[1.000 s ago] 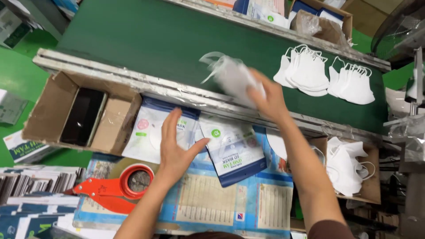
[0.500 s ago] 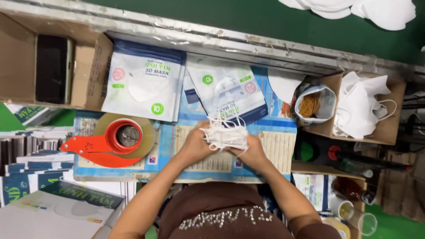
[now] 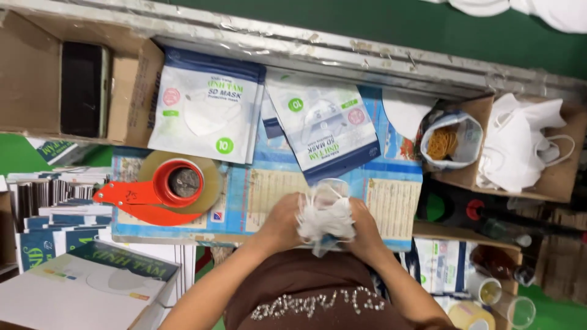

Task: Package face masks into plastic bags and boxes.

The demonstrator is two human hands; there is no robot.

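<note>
head | both hands [image 3: 278, 223] [image 3: 367, 229] squeeze soft white masks [image 3: 324, 217] | crumpled bundle

Soft, matt white nonwoven cloth masks [image 3: 324, 219] bunch between a worker's left hand [image 3: 282, 221] and right hand [image 3: 364, 227]. Glossy plastic mask pouches [image 3: 206, 105] catch the light above a smooth printed paper sheet [image 3: 269, 189]. An orange plastic tape dispenser [image 3: 142, 198] carries shiny clear tape; rough brown cardboard trays [image 3: 131, 91] flank a scuffed, dull metal rail [image 3: 342, 46].
</note>
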